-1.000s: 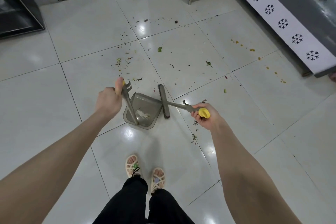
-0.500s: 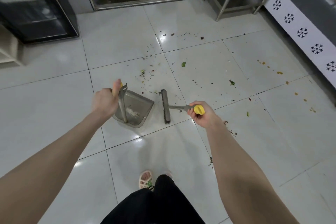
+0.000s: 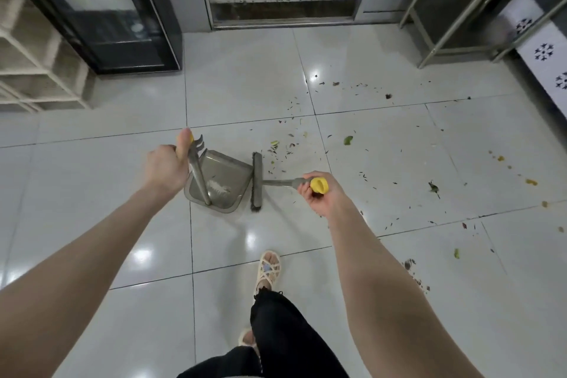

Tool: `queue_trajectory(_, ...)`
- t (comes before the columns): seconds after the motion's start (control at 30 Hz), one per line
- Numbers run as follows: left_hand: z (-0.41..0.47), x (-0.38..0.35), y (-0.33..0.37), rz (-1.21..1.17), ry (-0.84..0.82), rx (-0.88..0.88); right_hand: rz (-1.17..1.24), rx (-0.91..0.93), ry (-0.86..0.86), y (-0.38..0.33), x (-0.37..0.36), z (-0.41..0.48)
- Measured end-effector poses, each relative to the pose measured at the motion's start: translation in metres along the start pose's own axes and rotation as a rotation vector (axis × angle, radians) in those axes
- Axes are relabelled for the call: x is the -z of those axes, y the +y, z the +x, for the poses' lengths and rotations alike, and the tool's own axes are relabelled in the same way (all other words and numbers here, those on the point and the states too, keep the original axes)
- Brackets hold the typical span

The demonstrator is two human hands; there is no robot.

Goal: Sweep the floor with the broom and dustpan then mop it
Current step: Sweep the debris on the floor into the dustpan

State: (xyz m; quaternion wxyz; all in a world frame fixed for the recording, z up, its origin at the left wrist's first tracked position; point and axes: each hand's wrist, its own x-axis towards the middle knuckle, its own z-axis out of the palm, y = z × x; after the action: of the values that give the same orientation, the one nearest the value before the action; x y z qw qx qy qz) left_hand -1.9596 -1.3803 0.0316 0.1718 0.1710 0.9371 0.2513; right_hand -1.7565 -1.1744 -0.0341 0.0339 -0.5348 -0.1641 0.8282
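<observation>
Now the broom (image 3: 257, 182) sits right against the open lip of the dustpan (image 3: 233, 169); a moment ago there was a gap between them. The left hand (image 3: 165, 167) curls tight round the dustpan's tall handle, thumb up by the yellow tip. The right hand (image 3: 322, 198) wraps round the broom handle at its yellow cap. Leaf bits (image 3: 348, 140) (green and dark) lie on the white floor (image 3: 245, 86) right of the broom.

Even, cool overhead light; bright glare spots on glossy floor tiles (image 3: 399, 285). Soft faint shadows underfoot. Wide-angle bending at edges; top corners blurred, shelving (image 3: 33, 64) smeared.
</observation>
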Motion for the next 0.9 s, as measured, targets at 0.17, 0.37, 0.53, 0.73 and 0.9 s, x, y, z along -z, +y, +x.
queue_trajectory(0.17,0.041,0.003,0.013,-0.095,0.030,0.028,-0.049,-0.018,0.001,-0.031,-0.044,0.035)
queue_trajectory(0.37,0.077,-0.005,0.026,-0.071,0.013,0.085,0.081,-0.046,0.029,-0.059,-0.057,0.065)
queue_trajectory(0.53,0.087,-0.022,0.044,-0.017,-0.052,0.070,0.133,-0.054,0.139,-0.088,-0.044,0.062)
queue_trajectory(0.73,0.092,-0.045,0.078,-0.012,-0.149,0.023,0.144,-0.020,0.263,-0.113,0.003,0.035)
queue_trajectory(0.9,0.100,-0.064,0.093,-0.015,-0.187,-0.077,0.208,0.028,0.341,-0.110,0.042,0.028)
